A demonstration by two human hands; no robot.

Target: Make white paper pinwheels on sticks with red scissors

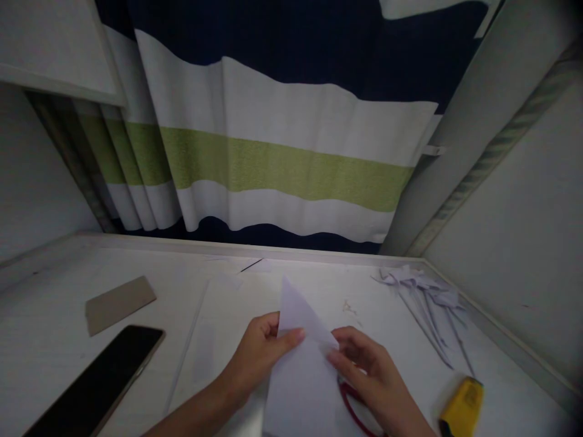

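Note:
A white sheet of paper [303, 364], folded into a pointed triangle shape, rises from the white desk [54, 340] in the lower middle. My left hand [257, 358] grips its left edge, thumb laid across the fold. My right hand [373, 376] pinches its right edge near the crease. Under my right hand lies a thin dark red loop [350, 403], partly hidden.
A black phone [98, 382] lies at the lower left, a brown card [119, 303] behind it. Several folded white paper pieces with thin stems [428, 303] lie at the right. A yellow object [462, 406] sits at the lower right. A striped curtain [282, 164] hangs behind.

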